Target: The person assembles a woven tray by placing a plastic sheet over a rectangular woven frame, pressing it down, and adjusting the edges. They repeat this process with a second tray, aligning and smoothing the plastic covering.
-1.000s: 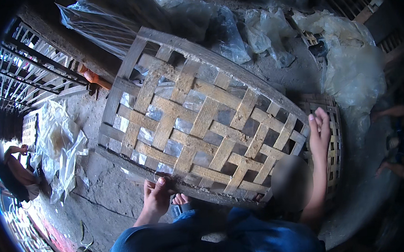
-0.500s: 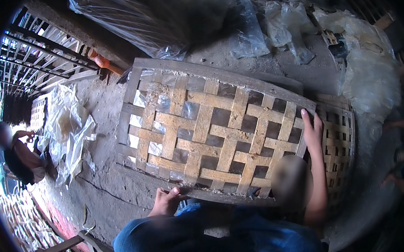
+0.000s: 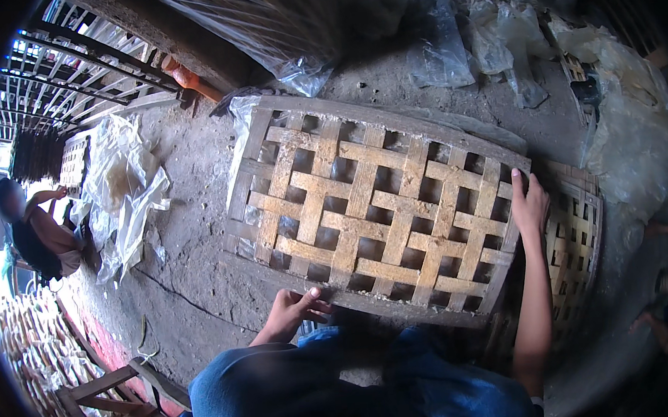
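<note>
We pinch the woven panel (image 3: 406,206) by its near edge with our left hand (image 3: 289,314) and right end with our right hand (image 3: 531,206), likely for balance.

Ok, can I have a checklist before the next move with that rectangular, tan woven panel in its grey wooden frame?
1. Right hand at the panel's right edge: ok.
2. Left hand touching the panel's near edge: cannot tell.
3. Flat tan slats clean: not ok, they look speckled.
4. Crinkled clear plastic sheet away from the panel: not ok, it shows along the left end.
5. Person at the far left clear of the panel: ok.
</note>
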### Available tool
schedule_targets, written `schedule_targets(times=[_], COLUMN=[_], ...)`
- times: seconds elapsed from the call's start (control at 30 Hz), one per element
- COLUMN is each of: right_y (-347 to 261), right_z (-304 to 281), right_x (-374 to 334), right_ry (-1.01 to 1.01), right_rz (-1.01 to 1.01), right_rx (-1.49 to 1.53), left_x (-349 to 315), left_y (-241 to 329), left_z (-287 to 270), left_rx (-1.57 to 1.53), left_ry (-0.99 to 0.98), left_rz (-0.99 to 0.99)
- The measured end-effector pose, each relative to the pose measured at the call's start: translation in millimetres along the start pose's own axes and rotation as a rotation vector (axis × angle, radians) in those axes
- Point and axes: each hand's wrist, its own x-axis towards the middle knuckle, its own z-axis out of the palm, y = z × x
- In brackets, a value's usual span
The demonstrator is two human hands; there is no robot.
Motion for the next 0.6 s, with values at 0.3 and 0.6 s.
schedule_targets(times=[0.3,0.6], right_y=[6.5,14.8], right_z=[12.7,-1.1], right_x=[6.8,-44.8], right_ry=[0.053,0.218], right_rz=[-0.096,-0.094], right_rx=[0.113,0.352], left_x=[-13.4,3.7], left_y=[8.4,165.0], left_z=[-13.2,12.9], left_rx=[0.372,1.16], left_ry=[-0.065,-0.035], left_rz=[0.008,0.842])
